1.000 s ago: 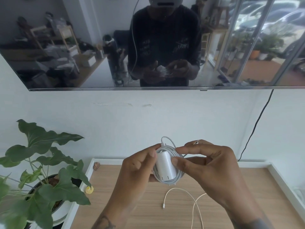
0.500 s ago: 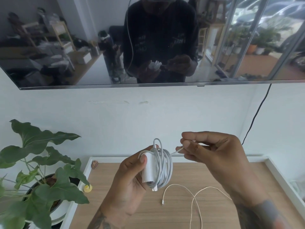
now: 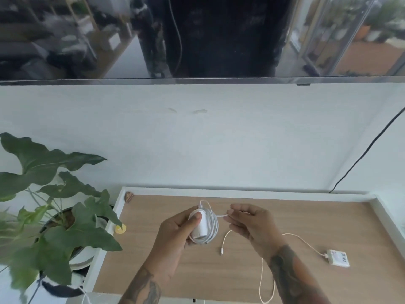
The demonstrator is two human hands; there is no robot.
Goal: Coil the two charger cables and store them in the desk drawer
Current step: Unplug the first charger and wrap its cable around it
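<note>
My left hand grips a white charger brick with its white cable wound around it in several loops. My right hand pinches the free end of that cable just right of the coil. A second charger lies on the wooden desk top: its white adapter sits at the right, and its thin cable trails loose leftward under my right forearm, ending in a plug near the desk's middle. No drawer is visible.
A potted plant with large green leaves stands left of the desk. A small yellow object sits on the desk's white left rim. A dark screen hangs on the wall above, and a black cord runs down at the right.
The view tilted down and both hands dropped closer to the desk. The second charger's adapter came into sight. My right hand still holds the cable end next to the coil.
</note>
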